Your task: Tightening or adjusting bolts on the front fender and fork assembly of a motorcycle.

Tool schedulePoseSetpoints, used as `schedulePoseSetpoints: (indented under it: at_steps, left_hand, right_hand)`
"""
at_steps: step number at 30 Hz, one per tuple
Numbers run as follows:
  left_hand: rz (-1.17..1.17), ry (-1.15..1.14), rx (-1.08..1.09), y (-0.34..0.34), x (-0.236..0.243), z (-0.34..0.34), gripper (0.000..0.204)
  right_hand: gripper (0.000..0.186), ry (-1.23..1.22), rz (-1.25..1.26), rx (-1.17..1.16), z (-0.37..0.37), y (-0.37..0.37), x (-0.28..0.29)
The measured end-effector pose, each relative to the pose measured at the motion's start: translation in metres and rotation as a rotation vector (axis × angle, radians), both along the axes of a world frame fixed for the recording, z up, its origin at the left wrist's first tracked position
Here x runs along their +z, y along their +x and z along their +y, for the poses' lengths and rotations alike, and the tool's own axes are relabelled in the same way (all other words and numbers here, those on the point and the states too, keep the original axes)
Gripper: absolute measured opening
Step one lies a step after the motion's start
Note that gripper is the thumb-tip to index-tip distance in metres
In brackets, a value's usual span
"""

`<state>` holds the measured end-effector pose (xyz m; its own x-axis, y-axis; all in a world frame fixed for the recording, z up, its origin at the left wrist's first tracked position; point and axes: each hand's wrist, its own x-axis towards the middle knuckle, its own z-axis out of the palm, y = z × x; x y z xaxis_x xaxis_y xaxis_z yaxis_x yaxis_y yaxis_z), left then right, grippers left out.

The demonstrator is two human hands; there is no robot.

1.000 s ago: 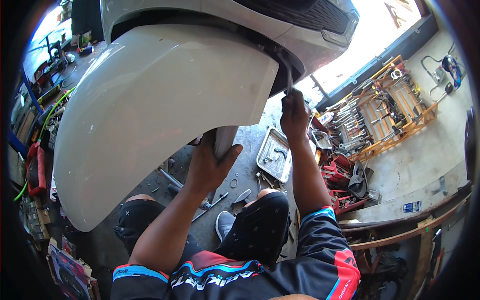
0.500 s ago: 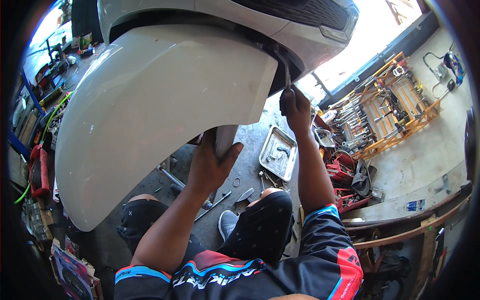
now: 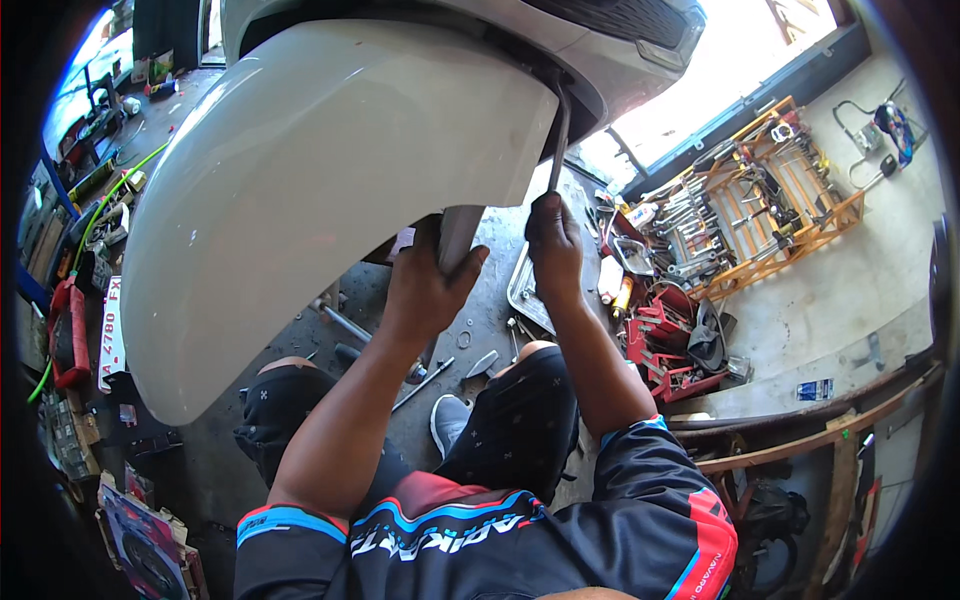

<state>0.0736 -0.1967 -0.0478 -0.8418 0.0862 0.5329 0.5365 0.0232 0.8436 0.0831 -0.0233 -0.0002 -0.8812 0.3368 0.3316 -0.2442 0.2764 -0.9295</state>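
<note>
A large glossy white mudguard (image 3: 320, 180) fills the upper left, beneath the white front body (image 3: 600, 45) of a motorbike or scooter. My left hand (image 3: 428, 285) is closed around a grey upright leg (image 3: 461, 235) below the mudguard's cut-out edge, thumb on its right side. Right of the mudguard, my right hand (image 3: 556, 245) grips the lower end of a long, slender metal tool (image 3: 562, 145). The tool stands almost upright, and its top runs into the dark gap between mudguard and body, where its tip is hidden.
A metal tray (image 3: 522, 285) lies on the floor, partly behind my right forearm. Loose tools and a metal ring (image 3: 464, 339) are near my shoe (image 3: 449, 420). At right are a yellow rack (image 3: 750, 200) of wrenches and a red toolbox (image 3: 660, 330); a green hose (image 3: 100, 230) runs along the left.
My right hand has come lower and to the left, swinging the tool's lower end leftward. The mudguard sits higher in view. My left hand keeps its grip on the grey leg.
</note>
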Motion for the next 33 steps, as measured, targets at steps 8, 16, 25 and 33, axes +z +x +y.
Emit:
schedulePoseSetpoints:
  at_steps: [8,16,25,33]
  left_hand:
    - [0.089,0.023,0.027,-0.004,-0.011,0.001,0.064]
    - [-0.013,-0.02,-0.029,-0.001,-0.007,0.0,0.063]
    - [-0.084,-0.013,-0.087,0.001,-0.002,-0.003,0.067]
    - [0.001,-0.067,-0.045,-0.007,-0.006,-0.001,0.066]
  right_hand:
    - [0.028,-0.383,-0.231,0.077,-0.079,0.056,0.045]
    - [0.037,0.181,0.083,-0.084,0.004,0.002,-0.005]
    - [0.045,0.704,0.208,-0.218,0.066,-0.048,0.0]
    - [0.039,0.933,0.199,-0.266,0.083,-0.05,0.037]
